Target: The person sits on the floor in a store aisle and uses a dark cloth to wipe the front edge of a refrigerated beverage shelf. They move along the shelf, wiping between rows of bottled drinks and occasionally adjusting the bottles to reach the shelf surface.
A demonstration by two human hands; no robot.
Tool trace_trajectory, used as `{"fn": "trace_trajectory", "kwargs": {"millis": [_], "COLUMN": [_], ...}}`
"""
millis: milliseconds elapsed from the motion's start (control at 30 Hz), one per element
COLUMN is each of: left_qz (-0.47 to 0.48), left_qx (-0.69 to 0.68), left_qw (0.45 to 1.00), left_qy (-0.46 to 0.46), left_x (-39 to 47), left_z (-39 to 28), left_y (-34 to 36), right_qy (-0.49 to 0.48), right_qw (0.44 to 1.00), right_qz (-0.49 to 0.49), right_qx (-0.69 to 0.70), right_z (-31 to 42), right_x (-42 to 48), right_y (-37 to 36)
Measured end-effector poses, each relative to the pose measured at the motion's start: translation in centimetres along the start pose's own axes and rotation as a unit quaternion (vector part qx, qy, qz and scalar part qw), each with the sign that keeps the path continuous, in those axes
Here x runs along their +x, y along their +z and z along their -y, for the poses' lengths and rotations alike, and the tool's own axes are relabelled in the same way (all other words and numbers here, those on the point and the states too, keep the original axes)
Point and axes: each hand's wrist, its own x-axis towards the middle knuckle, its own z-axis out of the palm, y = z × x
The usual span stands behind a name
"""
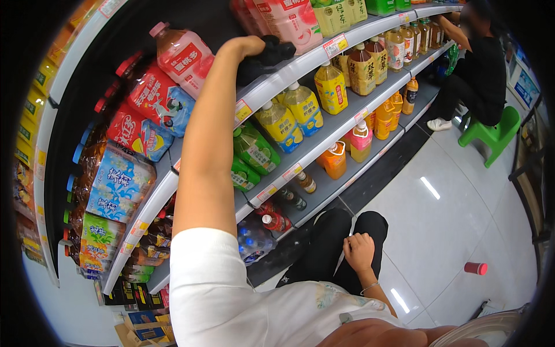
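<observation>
My left hand [247,44] reaches up to a gap on a drinks shelf [290,71] and holds a dark bundled cloth [266,56] against the shelf surface. The fingers are mostly hidden by the cloth. Left of the gap leans a large pink peach drink bottle [184,58]; to its right stand pink peach drink packs [288,21]. Lower down, my right hand [360,251] rests on my knee with its fingers curled in, and nothing shows in it.
Yellow lemon drink bottles [282,126] and green bottles [258,147] stand on the shelf below. Orange juice bottles [334,160] line the lowest one. At right a person [481,73] sits on a green plastic stool [494,132]. A red cylindrical container [475,268] lies on the tiled floor [433,230].
</observation>
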Motion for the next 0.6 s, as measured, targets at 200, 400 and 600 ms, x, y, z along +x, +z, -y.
{"fn": "trace_trajectory", "kwargs": {"millis": [200,400,600], "left_qz": [-0.012,-0.031,-0.072], "left_qx": [0.203,0.315,0.431], "left_qw": [0.978,0.945,0.899], "left_qy": [-0.046,-0.084,-0.012], "left_x": [9.3,15.7,15.0], "left_z": [3.4,4.1,11.0], "left_y": [-3.6,-3.9,-10.4], "right_qy": [0.001,0.024,0.008], "right_qw": [1.000,1.000,0.998], "right_qz": [-0.001,-0.020,-0.045], "right_qx": [0.007,-0.001,0.050], "right_z": [0.1,-1.3,-1.1], "right_x": [0.5,2.3,1.8], "right_y": [0.3,0.5,0.0]}}
